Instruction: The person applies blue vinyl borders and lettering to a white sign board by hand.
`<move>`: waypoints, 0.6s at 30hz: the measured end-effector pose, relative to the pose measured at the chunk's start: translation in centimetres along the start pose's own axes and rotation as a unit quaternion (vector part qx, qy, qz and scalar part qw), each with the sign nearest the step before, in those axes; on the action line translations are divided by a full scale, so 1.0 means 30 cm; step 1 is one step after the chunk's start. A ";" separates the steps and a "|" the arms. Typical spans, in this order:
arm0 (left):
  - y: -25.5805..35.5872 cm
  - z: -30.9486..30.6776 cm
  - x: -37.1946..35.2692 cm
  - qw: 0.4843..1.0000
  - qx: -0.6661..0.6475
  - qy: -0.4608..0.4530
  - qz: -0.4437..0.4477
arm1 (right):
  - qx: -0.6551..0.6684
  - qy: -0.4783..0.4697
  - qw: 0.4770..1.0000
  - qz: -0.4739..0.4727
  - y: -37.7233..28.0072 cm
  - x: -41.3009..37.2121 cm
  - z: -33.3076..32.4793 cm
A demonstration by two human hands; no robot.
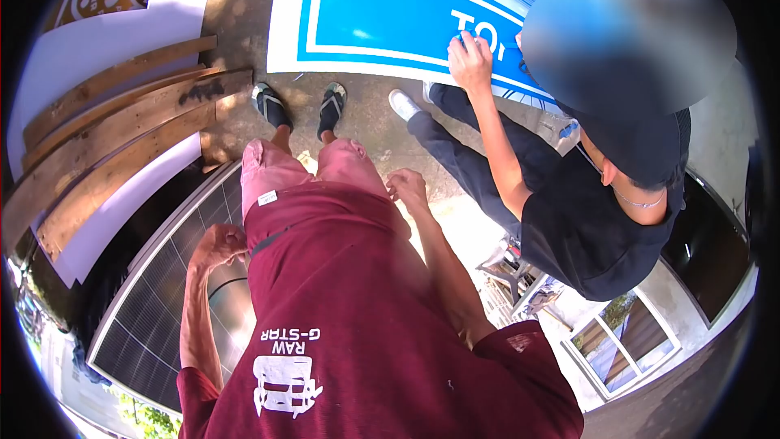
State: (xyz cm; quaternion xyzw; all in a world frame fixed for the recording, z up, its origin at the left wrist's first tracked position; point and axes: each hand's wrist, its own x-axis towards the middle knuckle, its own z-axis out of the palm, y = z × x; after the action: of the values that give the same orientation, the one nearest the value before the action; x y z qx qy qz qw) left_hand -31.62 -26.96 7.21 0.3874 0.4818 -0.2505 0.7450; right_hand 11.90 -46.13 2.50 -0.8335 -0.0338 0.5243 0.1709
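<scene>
Biggest worry for me is the solar panel (162, 293). It's lying flat on the ground just beside the wearer's left leg, with its near corner tucked in by the pink shorts. One careless step to the left or backwards and a sandal (270, 106) lands on the glass, which I'd guess cracks cells pretty easily. The stack of planks (122, 138) sits right along its outer edge too, so a kicked board could slide down onto it.

Orientation, as far as I can tell: the panel's long pale frame edge runs on a diagonal, from that corner by the leg back and out to the wearer's left, so the long axis seems to go that way. The torso hides the inner part, so I can't be sure of the full shape.

Hands: the left hand (218, 244) is curled into a loose fist above the panel with nothing in it that I can see. The right hand (406, 187) hangs slack and empty, near a crouching co-worker who has a hand (470, 61) pressed on the blue sign (390, 16) spread on the floor. Second risk is the toes being near that sign's white border, easy to scuff
</scene>
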 end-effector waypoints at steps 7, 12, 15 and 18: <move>0.013 -0.004 0.005 1.000 -0.014 -0.005 0.007 | 0.003 0.004 1.000 -0.003 -0.003 0.002 -0.005; 0.021 -0.007 0.011 1.000 -0.007 -0.002 0.002 | 0.005 0.007 1.000 -0.007 -0.002 0.009 -0.009; 0.020 -0.009 0.017 1.000 -0.012 0.000 0.002 | 0.002 0.007 1.000 -0.016 -0.004 0.009 -0.009; 0.041 -0.005 0.014 1.000 0.005 0.005 0.002 | 0.002 0.002 1.000 -0.016 0.001 0.016 -0.009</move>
State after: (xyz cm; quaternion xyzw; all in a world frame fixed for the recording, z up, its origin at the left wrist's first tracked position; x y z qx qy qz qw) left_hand -30.60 -26.13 7.20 0.3936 0.4835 -0.2495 0.7410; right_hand 12.36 -46.11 2.19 -0.8335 -0.0459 0.5199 0.1813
